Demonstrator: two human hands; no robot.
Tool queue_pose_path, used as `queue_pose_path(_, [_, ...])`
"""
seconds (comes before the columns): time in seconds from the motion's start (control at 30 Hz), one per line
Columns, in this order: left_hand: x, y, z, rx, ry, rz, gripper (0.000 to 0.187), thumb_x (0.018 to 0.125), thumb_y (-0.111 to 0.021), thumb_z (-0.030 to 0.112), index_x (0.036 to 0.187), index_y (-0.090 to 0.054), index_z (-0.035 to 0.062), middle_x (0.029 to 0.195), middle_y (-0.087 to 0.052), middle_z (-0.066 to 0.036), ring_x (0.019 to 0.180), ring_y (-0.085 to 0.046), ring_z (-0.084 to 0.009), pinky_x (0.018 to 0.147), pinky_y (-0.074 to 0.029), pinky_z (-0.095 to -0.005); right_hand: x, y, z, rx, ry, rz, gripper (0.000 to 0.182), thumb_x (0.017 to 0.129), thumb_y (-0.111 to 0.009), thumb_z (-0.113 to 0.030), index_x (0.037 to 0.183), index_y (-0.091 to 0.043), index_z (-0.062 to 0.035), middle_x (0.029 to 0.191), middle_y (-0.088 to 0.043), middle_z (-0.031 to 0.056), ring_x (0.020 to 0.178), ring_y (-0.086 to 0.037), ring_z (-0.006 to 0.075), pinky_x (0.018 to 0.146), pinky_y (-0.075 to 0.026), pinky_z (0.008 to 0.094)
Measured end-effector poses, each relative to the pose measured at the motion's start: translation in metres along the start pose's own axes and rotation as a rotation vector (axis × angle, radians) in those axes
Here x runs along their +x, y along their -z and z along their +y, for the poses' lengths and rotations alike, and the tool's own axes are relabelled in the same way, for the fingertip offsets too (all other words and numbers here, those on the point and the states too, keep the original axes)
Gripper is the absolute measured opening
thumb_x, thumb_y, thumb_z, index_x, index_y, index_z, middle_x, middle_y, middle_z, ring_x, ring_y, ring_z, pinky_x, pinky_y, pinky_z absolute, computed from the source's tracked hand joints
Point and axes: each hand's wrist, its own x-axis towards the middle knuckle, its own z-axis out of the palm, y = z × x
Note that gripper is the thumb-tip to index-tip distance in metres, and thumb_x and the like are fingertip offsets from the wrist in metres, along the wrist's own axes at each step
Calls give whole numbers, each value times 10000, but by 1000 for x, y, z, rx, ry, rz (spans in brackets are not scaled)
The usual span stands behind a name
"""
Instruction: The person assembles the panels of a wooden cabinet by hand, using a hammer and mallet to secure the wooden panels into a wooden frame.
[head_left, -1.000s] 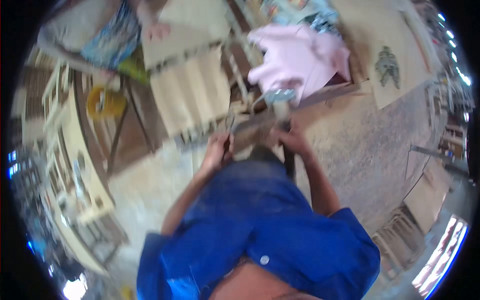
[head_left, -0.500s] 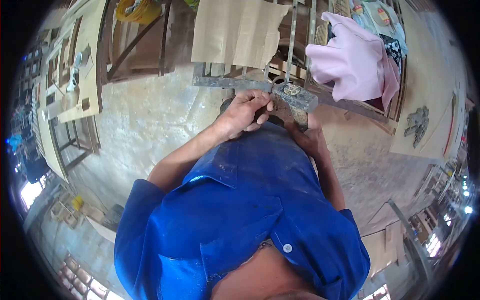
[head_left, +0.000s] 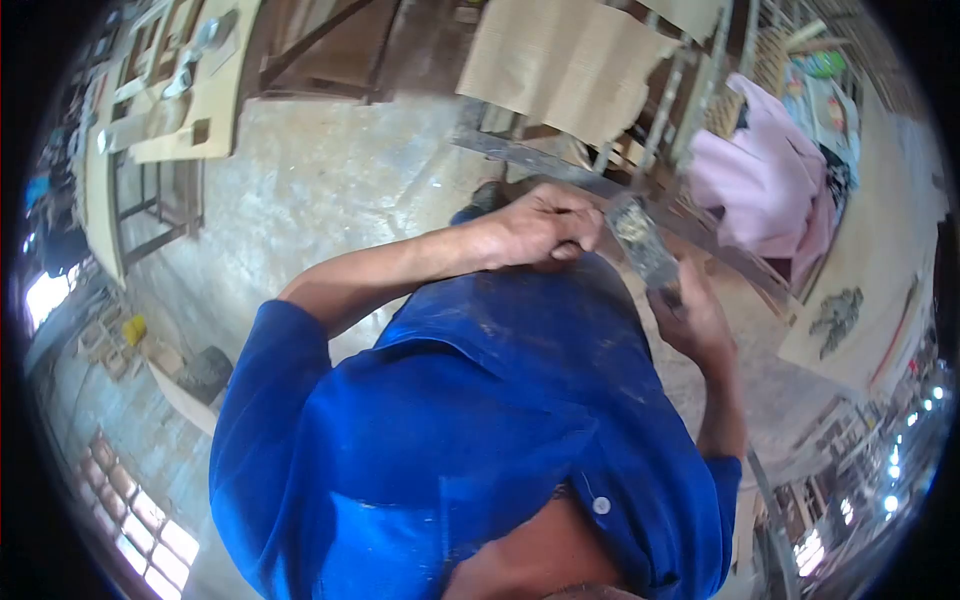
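From where I watch, I see my wearer's bare right hand [head_left: 695, 312] closed around a hammer [head_left: 642, 243], its scuffed metal head foremost, the grip hidden. The left hand [head_left: 545, 230] is just beside the hammer's far end, fingers curled; I cannot tell whether they pinch anything. A blue shirt [head_left: 480, 400] lies nearest me, below the hammer. Beyond the hammer, corrugated cardboard [head_left: 565, 65] rests on a slatted frame [head_left: 540, 155]. To the hammer's right, a pink cloth [head_left: 765, 180] is heaped together with a pale plastic bag [head_left: 835, 115], its contents unclear to me, and a green packet [head_left: 822, 65] whose print is too small to read. Far left of the hammer, a table [head_left: 218, 110] carries a pale, cup-like container [head_left: 122, 137]; I cannot see inside. Lower left of the hammer, a dark, rounded object [head_left: 207, 375], possibly a tub, stands near a yellow item [head_left: 133, 329].
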Motion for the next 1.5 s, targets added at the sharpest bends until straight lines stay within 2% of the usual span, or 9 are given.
queue_pose_path(0.13, [-16, 2, 1, 154, -31, -99, 278, 1030, -552, 228, 855, -648, 34, 694, -540, 28, 590, -469, -55, 519, -372, -232, -11, 17, -19, -56, 122, -78, 291, 817, -659, -19, 1064, -511, 20, 815, -613, 243, 730, -600, 472, 665, -477, 520])
queue_pose_path(0.17, [-15, 1, -9, 221, -271, -125, 321, 1044, -524, 260, 828, -622, 44, 691, -523, 34, 601, -455, -50, 532, -371, -234, -13, 21, -25, -50, 134, -79, 291, 817, -659, -19, 1064, -511, 20, 815, -613, 243, 730, -600, 472, 665, -477, 520])
queue_pose_path(0.37, [-41, -15, 5, 136, -32, -152, 392, 1061, -486, 306, 771, -549, 49, 680, -454, 38, 619, -395, -56, 555, -347, -240, -26, 24, -33, -147, 268, -169, 232, 803, -647, 13, 983, -501, 20, 737, -587, 221, 625, -580, 459, 538, -457, 500])
queue_pose_path(0.57, [-22, -4, 17, 90, -294, 33, 368, 1060, -486, 301, 830, -602, 39, 712, -514, 10, 618, -418, -64, 556, -360, -245, -20, 30, -11, -219, 57, 72, 157, 832, -633, -91, 898, -511, -17, 701, -531, 188, 646, -573, 435, 579, -429, 499])
queue_pose_path(0.77, [-22, -14, 28, -51, 30, -87, 319, 1067, -453, 239, 857, -577, 33, 680, -511, -27, 558, -476, -96, 472, -389, -255, -55, 24, 11, -390, -92, 373, 139, 740, -621, 1, 850, -551, -48, 746, -585, 175, 725, -592, 402, 619, -446, 473])
queue_pose_path(0.93, [-12, -23, 29, -89, 194, -102, 352, 1067, -454, 286, 821, -557, 57, 633, -505, -33, 488, -454, -96, 415, -342, -244, -81, 3, -1, -199, -258, 262, 161, 739, -642, 21, 859, -571, -60, 697, -584, 179, 673, -610, 400, 589, -463, 452])
queue_pose_path(1.1, [-6, -25, 21, 43, 35, 39, 443, 1068, -415, 381, 818, -553, 42, 575, -456, -39, 436, -398, -101, 396, -318, -249, -79, -30, -16, 169, -425, 255, 175, 752, -680, -28, 886, -568, -39, 656, -574, 202, 658, -612, 429, 578, -472, 415])
queue_pose_path(1.23, [-10, -17, 31, -143, 412, -35, 512, 1025, -460, 505, 818, -566, 48, 573, -436, -27, 435, -390, -97, 391, -308, -220, -89, -21, -1, 21, -331, 232, 179, 728, -668, -1, 853, -547, -44, 660, -575, 184, 659, -610, 416, 583, -469, 444])
queue_pose_path(1.5, [-12, -16, 34, -179, 661, -328, 597, 967, -442, 649, 1191, -521, 102, 706, -452, 22, 528, -381, -58, 434, -286, -207, -101, 29, -7, -170, -163, 77, 260, 638, -667, 18, 836, -517, -61, 701, -559, 158, 667, -592, 396, 582, -459, 463])
